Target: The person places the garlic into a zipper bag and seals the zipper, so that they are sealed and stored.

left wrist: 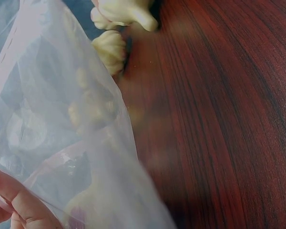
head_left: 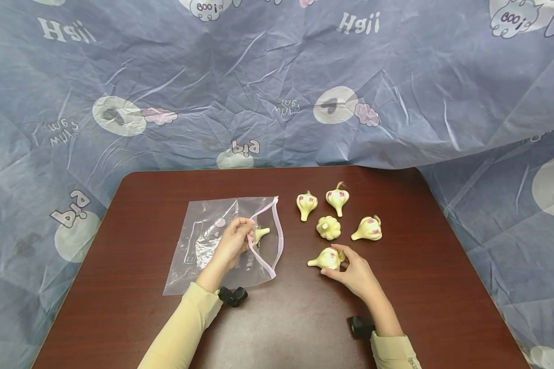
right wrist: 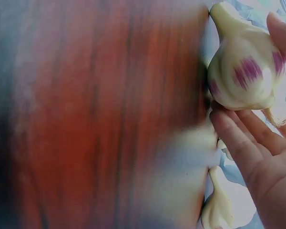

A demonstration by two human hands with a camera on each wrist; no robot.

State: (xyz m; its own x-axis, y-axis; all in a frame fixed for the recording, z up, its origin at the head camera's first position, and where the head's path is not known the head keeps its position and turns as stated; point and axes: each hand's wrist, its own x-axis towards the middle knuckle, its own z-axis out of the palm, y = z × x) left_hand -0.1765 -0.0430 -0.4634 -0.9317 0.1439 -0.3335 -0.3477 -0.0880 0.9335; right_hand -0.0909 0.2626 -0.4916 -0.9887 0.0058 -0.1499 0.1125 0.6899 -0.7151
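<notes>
My left hand (head_left: pixel 233 240) pinches the near-side lip of a clear zip bag (head_left: pixel 198 210) with a pink-edged mouth, lying on the table and facing right. One garlic bulb (head_left: pixel 260 234) lies inside, partly hidden by that hand; the left wrist view shows it blurred through the plastic. My right hand (head_left: pixel 354 271) has thumb and fingers on opposite sides of another garlic bulb (head_left: pixel 329 259), pale with purple streaks. In the right wrist view, this bulb (right wrist: pixel 245 71) sits between the thumb and the fingers, its neck pointing up, low at the table surface.
Several more garlic bulbs lie beyond the right hand: one (head_left: pixel 307 205) at back left, one (head_left: pixel 337 199) with a dry root tuft, one (head_left: pixel 329 227) neck-up, and one (head_left: pixel 368 228) at the right. The dark red-brown wooden table (head_left: pixel 143 215) meets a blue printed cloth (head_left: pixel 258 92) behind.
</notes>
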